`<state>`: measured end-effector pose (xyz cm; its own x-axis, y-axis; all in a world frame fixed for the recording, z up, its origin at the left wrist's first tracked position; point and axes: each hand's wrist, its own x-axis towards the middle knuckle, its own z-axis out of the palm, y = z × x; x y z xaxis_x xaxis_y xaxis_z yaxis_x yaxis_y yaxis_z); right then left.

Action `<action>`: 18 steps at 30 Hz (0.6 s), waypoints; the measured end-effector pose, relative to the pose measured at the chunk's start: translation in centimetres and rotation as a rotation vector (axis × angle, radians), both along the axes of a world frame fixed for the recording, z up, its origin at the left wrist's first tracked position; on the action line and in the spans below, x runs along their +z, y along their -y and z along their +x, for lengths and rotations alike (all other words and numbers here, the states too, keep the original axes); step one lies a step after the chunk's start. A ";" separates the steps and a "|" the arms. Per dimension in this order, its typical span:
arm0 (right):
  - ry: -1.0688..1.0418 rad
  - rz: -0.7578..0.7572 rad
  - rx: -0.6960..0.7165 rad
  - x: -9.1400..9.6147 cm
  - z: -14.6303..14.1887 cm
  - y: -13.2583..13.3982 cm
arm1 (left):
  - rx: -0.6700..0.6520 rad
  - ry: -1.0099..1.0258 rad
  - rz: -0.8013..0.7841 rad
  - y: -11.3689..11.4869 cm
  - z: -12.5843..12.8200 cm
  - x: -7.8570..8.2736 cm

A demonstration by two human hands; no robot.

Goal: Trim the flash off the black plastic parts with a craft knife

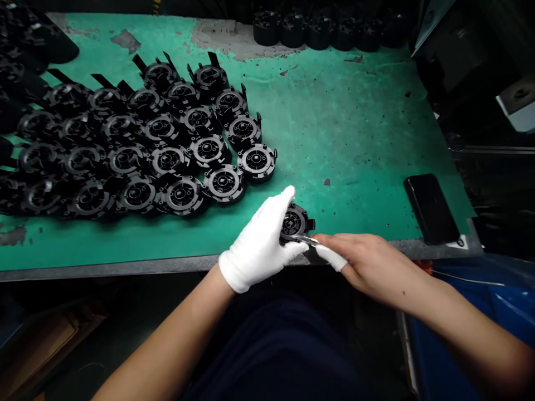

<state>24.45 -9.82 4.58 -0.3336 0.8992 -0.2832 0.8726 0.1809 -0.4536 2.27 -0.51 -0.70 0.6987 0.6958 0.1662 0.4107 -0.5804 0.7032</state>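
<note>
My left hand (pixel 263 239), in a white glove, is closed around a round black plastic part (pixel 296 221) held just above the front edge of the green table (pixel 343 128). My right hand (pixel 371 264) is bare except for a white cover on one finger. It pinches a thin metal blade (pixel 306 239) whose tip touches the lower rim of the part. Both hands meet near the table's front middle.
Several rows of the same black round parts (pixel 167 145) lie on the left half of the table. More black parts (pixel 317 28) stand along the back edge. A black phone (pixel 431 207) lies at the front right corner. A blue bin (pixel 480 301) sits lower right.
</note>
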 end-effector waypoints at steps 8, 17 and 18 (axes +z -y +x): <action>0.048 0.065 -0.029 -0.4 0.1 -0.2 | -0.023 -0.011 -0.004 -0.1 -0.1 0.3; -0.028 -0.053 0.059 0.9 1.4 -2.4 | -0.022 0.007 0.005 -0.5 -0.2 0.4; -0.103 -0.082 -0.001 0.8 1.4 -2.1 | 0.028 0.016 0.007 -0.2 -0.1 0.4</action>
<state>25.86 -7.68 5.42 -0.3638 0.8749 -0.3196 0.8206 0.1388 -0.5544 2.13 -0.29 -0.26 0.6766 0.7135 0.1820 0.4153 -0.5738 0.7058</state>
